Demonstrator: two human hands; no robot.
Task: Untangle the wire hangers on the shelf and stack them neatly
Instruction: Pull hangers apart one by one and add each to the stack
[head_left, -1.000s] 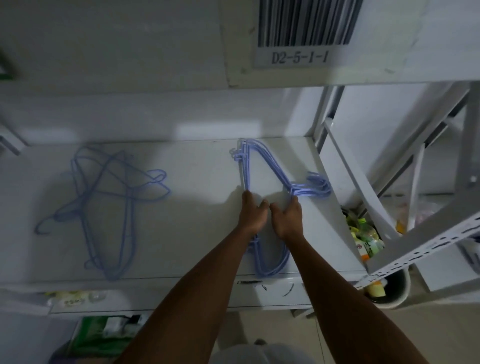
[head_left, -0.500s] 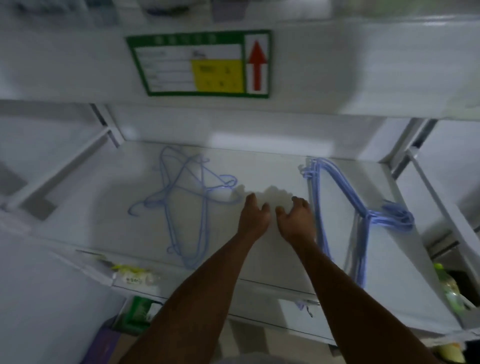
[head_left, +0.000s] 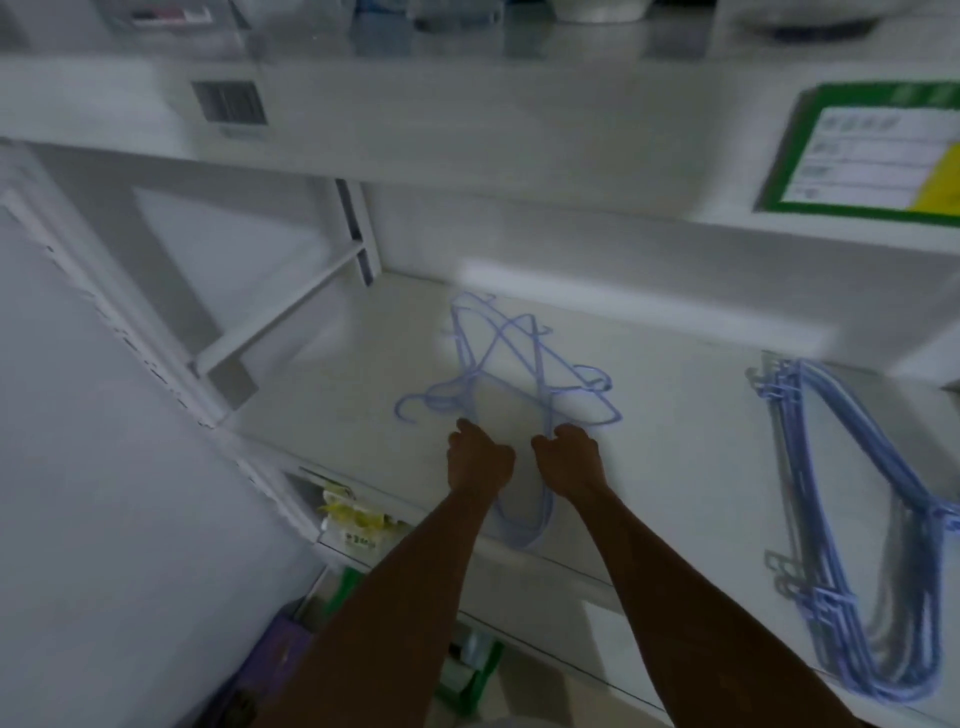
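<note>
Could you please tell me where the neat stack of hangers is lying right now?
In the head view, the neat stack of hangers lies flat on the shelf at far right, apart from the tangled hangers near both hands.

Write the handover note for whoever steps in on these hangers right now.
Left hand: curled on the tangled hangers, near their left side.
Right hand: curled on a wire of the same tangle, right side.
Tangle lies mid-shelf; hooks point several ways, wires crossing.
Done: the stacked hangers lie nested together at the right end of the shelf.
Left: pull the tangle apart, one hanger at a time, and add each to the stack, probably hooks aligned.
</note>
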